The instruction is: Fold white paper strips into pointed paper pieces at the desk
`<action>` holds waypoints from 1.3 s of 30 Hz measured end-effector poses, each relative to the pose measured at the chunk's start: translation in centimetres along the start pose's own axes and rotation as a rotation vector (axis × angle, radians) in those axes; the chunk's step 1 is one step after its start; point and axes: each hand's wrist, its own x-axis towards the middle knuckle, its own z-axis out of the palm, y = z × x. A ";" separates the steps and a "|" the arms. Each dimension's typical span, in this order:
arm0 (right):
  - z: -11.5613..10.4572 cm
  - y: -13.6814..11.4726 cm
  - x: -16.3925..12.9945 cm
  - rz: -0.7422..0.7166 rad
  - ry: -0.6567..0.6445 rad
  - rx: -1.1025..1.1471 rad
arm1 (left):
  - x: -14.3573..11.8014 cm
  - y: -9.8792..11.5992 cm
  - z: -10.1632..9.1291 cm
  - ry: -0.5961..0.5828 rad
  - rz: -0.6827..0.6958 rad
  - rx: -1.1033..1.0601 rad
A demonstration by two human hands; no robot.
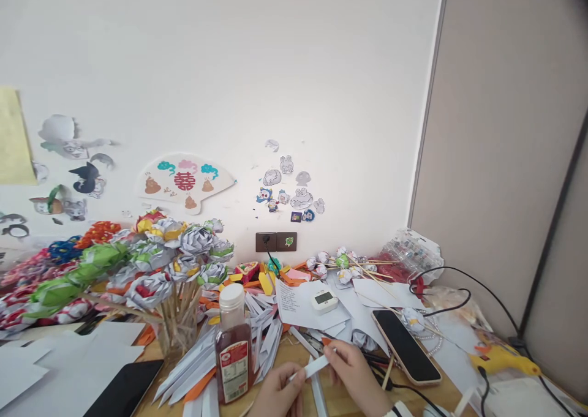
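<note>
A white folded paper strip (316, 365) is stretched between my two hands near the table's front edge. My left hand (281, 390) pinches its left end, thumb on top. At the other end, my right hand (353, 373) grips it between thumb and fingers. An orange paper tip (326, 341) shows just above the right fingers; whether they touch it I cannot tell. Below the hands, another white strip (318, 395) lies on the wooden table. Beside my left hand stands a bottle of red-brown liquid (233, 349), with many folded paper strips (193, 368) around it.
Paper flowers on sticks (172, 264) fill a clear jar (177, 331) at left. A black phone (124, 389) lies in front of it. Right of my hands are a second phone (407, 346), cables and a yellow glue gun (504, 360). A white timer (324, 300) sits behind.
</note>
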 end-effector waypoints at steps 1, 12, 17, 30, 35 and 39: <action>-0.2 0.0 0.1 0.010 0.049 0.007 | 0.0 0.1 0.1 0.007 -0.001 -0.037; 1.7 -0.2 1.2 0.014 0.250 0.008 | -0.4 0.7 -0.5 0.281 0.191 0.152; 4.3 -2.4 1.4 -0.083 0.148 0.016 | -1.0 1.1 -0.8 0.331 0.396 0.411; 3.6 -1.4 1.3 -0.254 0.202 -0.519 | -1.3 1.1 -0.8 0.225 0.381 0.680; 2.4 -1.0 1.5 -0.254 0.308 -0.580 | -1.6 1.3 -0.6 0.219 0.322 0.791; 3.1 -0.6 2.2 -0.284 0.320 -0.622 | -1.7 1.6 -0.6 0.195 0.358 0.810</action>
